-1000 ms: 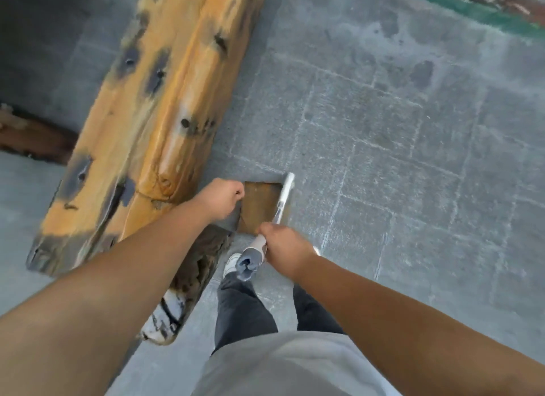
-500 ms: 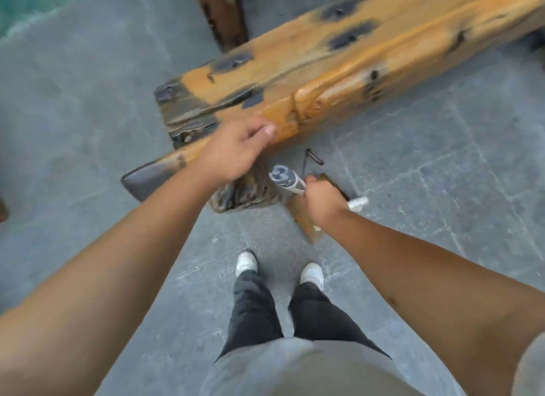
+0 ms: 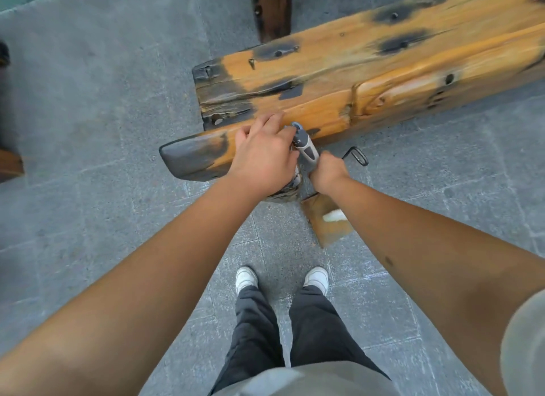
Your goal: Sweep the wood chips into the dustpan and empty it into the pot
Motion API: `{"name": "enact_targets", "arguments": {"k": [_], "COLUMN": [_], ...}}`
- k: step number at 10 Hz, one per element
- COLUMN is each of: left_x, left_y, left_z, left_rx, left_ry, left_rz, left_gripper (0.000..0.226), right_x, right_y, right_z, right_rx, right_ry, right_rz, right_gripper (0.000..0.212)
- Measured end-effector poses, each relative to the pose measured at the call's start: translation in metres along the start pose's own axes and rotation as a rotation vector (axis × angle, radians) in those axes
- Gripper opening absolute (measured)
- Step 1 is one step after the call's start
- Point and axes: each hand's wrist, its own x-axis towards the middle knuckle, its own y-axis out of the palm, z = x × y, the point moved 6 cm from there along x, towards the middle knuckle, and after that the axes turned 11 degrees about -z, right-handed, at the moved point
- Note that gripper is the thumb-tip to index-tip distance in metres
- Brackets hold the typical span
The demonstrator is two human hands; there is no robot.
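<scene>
A rusty brown dustpan point(image 3: 326, 229) lies on the grey floor just ahead of my feet, partly under my right forearm. Its long handle point(image 3: 306, 149), grey with a blue-grey end cap, rises toward me, and a white stretch of it shows above the pan. My right hand point(image 3: 327, 173) is closed around the handle below the grey grip. My left hand point(image 3: 264, 158) lies against the handle's top end, fingers reaching to the bench edge; I cannot tell whether it grips. No wood chips or pot are visible.
A heavy orange-and-black wooden bench point(image 3: 354, 71) runs from the centre to the upper right, its leg point(image 3: 287, 189) under my left hand. A black wire loop point(image 3: 358, 156) lies beside it. My white shoes point(image 3: 246, 279) stand on stone paving. Dark wood point(image 3: 271, 9) stands behind.
My left hand has come off the bench edge and moved right onto the top of the handle. The handle now stands more upright, and the dustpan lies closer to my feet.
</scene>
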Motion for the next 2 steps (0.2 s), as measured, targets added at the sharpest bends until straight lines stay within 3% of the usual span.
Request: {"name": "enact_targets", "arguments": {"k": [1, 2], "left_x": [-0.011, -0.016], "left_y": [-0.003, -0.023], "left_z": [0.011, 0.018], "left_rx": [0.006, -0.007], "left_ry": [-0.040, -0.058], "left_rz": [0.069, 0.074], "left_gripper": [0.062, 0.073], "right_x": [-0.014, -0.039], "right_y": [-0.007, -0.033], "right_z": [-0.004, 0.002], "right_rx": [0.008, -0.031], "right_ry": [0.006, -0.081], "right_rz": [0.024, -0.043], "right_gripper": [0.040, 0.032]}}
